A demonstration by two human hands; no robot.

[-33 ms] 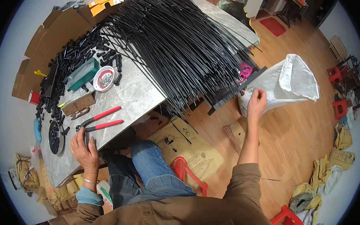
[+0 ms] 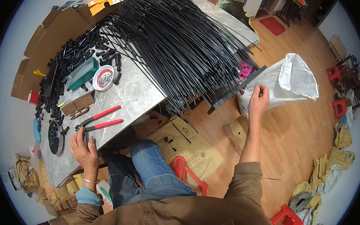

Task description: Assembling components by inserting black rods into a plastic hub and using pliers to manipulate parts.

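Observation:
My left hand rests at the table's near edge, thumb apart from the fingers, holding nothing. Its fingertips reach the jaw end of pliers with red handles, which lie on the grey table. Out to the right, my right hand is raised with curled fingers in front of a white sack. Whatever is in those fingers, if anything, cannot be made out. A large heap of long thin black rods covers the middle of the table, its ends jutting past the near edge close to my right hand.
Black plastic fittings are piled at the left, around a green tray, a white bowl of small metal parts and a round dish of black pieces. A dark drawer juts out. Red stools stand on the floor.
My right hand has shifted slightly up and to the right, in front of the white sack. My left hand stays at the pliers.

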